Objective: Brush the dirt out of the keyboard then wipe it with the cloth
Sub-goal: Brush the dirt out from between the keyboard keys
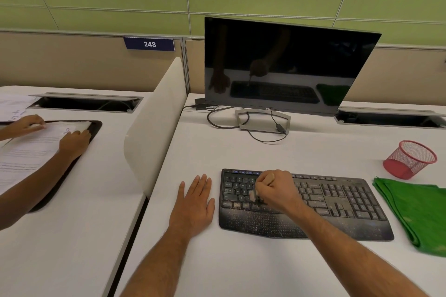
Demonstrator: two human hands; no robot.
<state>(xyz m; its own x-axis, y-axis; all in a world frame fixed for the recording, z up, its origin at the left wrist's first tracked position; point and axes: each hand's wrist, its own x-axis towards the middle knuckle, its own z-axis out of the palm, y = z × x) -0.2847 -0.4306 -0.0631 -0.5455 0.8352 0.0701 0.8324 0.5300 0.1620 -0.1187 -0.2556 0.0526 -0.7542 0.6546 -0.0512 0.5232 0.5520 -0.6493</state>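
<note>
Your desk (241, 152) is the first thing at risk: crumbs swept off the keyboard (337, 200) land on the white top and can scatter toward the green cloth (410, 210), which lies folded just beside the keyboard's right end. A dirtied cloth would only smear grit back over the keys when you wipe. The keyboard sits square before you, its palm rest still thick with specks — brush too hard and, I judge, it may slide, since nothing holds it. Your left hand (194, 202) lies flat and spread on the desk just beside the keyboard's left edge, not touching it. Your right hand (275, 189) is curled round the brush (253, 195), whose pale bristles press among the left-hand keys — a steep angle could drive dirt deeper between them.
</note>
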